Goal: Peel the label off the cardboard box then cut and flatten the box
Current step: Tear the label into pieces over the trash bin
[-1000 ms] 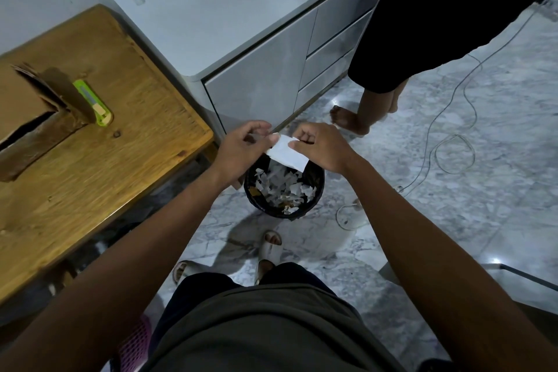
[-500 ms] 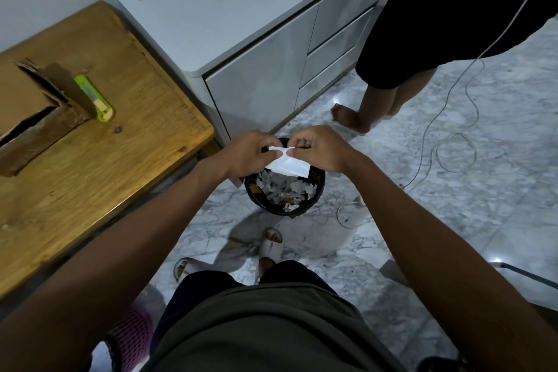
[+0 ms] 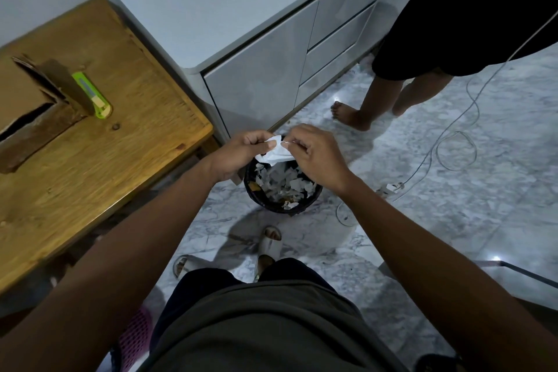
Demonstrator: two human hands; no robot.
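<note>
A crumpled white label [image 3: 275, 151] is pinched between my left hand [image 3: 241, 151] and my right hand [image 3: 317, 154], right above a black waste bin [image 3: 256, 194] on the floor. The bin holds several torn white paper scraps. The brown cardboard box [image 3: 30, 106] lies on the wooden table [image 3: 120, 142] at the far left, with a slit open in its top and partly cut off by the frame. A green utility knife [image 3: 93, 96] rests on the table against the box's right flap.
A grey cabinet [image 3: 241, 39] stands behind the bin. Another person's bare legs [image 3: 377, 100] are at the upper right. A white cable [image 3: 453, 148] loops over the marble floor. My sandalled feet [image 3: 268, 248] stand just before the bin. A pink basket [image 3: 136, 335] sits low left.
My hands have drawn closer together and folded the flat label into a crumpled wad over the bin. The other person's legs have shifted a little.
</note>
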